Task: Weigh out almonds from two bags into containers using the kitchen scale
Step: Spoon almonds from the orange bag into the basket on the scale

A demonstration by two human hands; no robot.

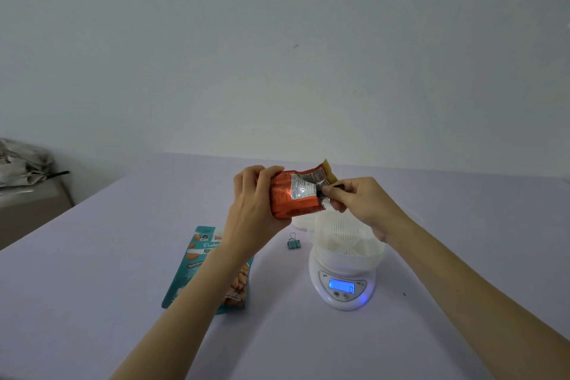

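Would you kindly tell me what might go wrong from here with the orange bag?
1. The left hand grips the orange bag in the air while the right hand pinches its end; if it opens suddenly, almonds may scatter past the white container.
2. The right wrist hangs close to that container on the scale, so a bump might disturb the reading.

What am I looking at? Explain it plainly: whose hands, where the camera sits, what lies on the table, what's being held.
No machine here: a person's two bare hands, filmed by one camera on their head, looking down. The left hand grips an orange bag in the air; the right hand pinches its crumpled end. On the table lie a teal almond bag and a binder clip. A kitchen scale, display lit, carries a white container.
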